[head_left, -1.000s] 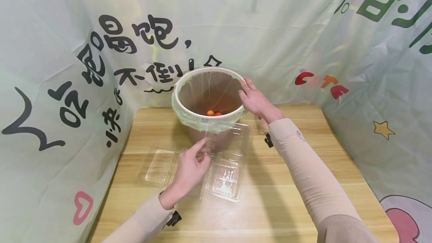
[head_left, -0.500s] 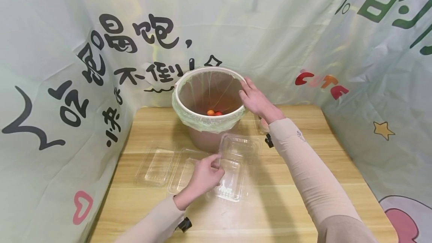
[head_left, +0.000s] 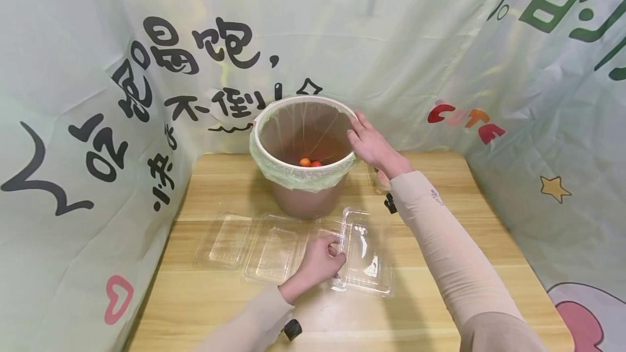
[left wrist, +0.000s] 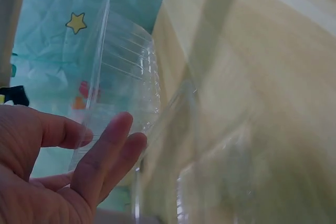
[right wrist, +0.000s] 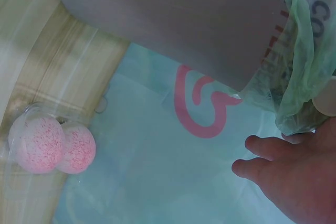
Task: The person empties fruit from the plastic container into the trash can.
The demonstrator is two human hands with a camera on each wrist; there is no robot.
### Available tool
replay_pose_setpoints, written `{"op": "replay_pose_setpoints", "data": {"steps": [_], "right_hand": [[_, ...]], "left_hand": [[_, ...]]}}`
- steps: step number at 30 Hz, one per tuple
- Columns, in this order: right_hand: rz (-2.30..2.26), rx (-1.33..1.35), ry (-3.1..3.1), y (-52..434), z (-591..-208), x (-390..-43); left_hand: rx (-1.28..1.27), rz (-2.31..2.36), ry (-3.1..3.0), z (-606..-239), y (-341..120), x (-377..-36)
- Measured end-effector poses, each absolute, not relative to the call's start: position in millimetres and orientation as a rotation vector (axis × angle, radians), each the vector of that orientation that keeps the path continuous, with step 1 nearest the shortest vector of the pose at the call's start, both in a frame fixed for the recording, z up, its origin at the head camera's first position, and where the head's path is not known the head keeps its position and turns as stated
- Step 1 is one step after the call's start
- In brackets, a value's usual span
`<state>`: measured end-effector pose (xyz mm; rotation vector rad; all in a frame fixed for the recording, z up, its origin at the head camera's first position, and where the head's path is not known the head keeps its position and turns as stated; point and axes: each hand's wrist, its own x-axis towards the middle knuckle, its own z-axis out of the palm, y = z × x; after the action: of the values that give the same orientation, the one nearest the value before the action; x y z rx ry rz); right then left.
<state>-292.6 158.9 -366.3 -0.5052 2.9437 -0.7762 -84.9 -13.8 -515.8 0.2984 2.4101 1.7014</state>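
The left hand pinches the edge of a clear plastic clamshell box, its fingers curled on the rim; the box lies open on the wooden surface just in front of the brown bin. The right hand rests with straight fingers on the bin's right rim, over the green liner bag. Small orange and red fruits lie at the bin's bottom. Two more clear trays lie left of the box.
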Motion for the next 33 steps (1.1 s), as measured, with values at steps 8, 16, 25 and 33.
{"op": "replay_pose_setpoints", "data": {"steps": [8, 16, 25, 33], "right_hand": [[-0.778, -0.491, 2.928, 159, -366, -291], [-0.778, -0.480, 2.919, 159, -366, -289], [-0.770, -0.475, 2.922, 159, -365, -289], [-0.761, -0.483, 2.925, 160, -366, -291]], "left_hand": [[0.284, 1.670, 2.383, -527, 7, -81], [0.321, 1.670, 2.413, -527, 25, -82], [0.275, 1.624, 2.384, -533, 40, -80], [0.215, 1.553, 2.407, -534, 52, -77]]}}
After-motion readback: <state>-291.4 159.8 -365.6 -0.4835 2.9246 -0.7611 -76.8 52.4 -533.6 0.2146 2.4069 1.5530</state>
